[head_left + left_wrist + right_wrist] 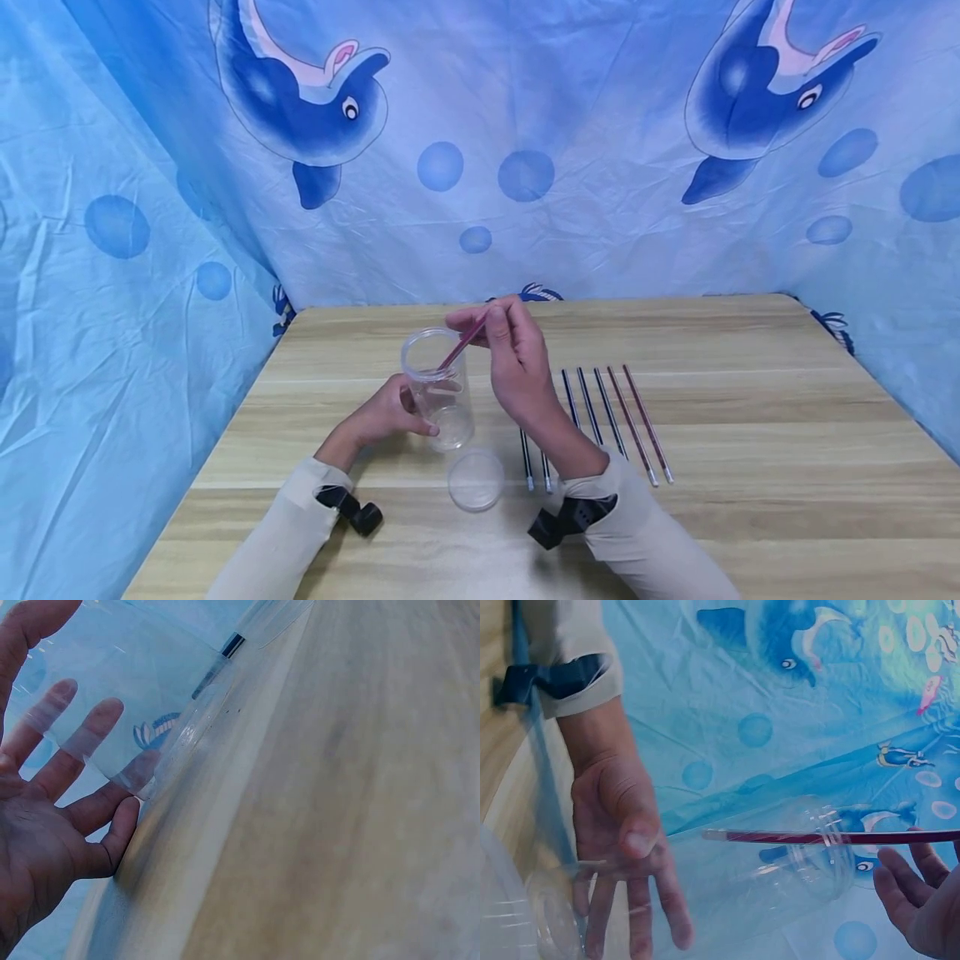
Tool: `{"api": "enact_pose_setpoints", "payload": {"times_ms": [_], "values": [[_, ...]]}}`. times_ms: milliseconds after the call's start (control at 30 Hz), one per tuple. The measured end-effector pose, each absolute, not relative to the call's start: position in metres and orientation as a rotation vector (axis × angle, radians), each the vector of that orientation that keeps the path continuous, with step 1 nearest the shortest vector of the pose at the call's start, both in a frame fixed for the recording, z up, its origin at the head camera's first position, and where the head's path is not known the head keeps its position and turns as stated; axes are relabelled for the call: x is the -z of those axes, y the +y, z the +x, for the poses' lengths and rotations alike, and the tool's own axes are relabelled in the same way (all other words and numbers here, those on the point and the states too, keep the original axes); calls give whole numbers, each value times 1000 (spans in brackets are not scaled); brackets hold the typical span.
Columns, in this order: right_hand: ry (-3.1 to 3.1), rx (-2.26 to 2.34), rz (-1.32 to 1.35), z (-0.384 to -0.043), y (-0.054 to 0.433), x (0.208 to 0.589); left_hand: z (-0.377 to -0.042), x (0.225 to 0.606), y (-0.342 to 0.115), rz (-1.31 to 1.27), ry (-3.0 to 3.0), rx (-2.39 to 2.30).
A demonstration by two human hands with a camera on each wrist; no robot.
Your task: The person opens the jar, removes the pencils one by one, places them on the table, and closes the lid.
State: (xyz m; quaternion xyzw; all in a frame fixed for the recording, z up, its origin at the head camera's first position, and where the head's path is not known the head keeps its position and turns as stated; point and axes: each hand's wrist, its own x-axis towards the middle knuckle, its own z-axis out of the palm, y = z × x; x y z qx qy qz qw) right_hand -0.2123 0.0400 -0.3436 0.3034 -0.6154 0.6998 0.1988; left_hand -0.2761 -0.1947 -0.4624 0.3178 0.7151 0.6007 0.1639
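Note:
My left hand (386, 412) holds a clear plastic jar (448, 396) low on its side, thumb in front and fingers behind. The jar stands upright on the table and leans slightly. In the left wrist view, the fingers (97, 720) show through its wall. Above the rim, my right hand (517, 358) pinches a dark red pencil (467, 340) between thumb and fingers. That pencil slants down through the jar's mouth; in the right wrist view, its paler end (718, 835) lies well inside the jar.
A clear round lid (476, 481) lies in front of the jar. Several dark pencils (588, 404) and two red pencils (645, 417) lie in a row under and right of my right forearm. A blue dolphin-print cloth (585, 233) hangs behind the wooden table (787, 400).

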Motion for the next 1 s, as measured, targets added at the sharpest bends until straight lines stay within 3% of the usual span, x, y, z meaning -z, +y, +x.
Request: {"api": "enact_pose_setpoints", "payload": {"times_ms": [500, 1000], "values": [[-1473, -2114, 773, -215, 47, 342, -277, 463, -195, 917, 2000, -1738], [-1115, -1901, 891, -222, 52, 340, -277, 464, -195, 930, 1990, -1743]]}}
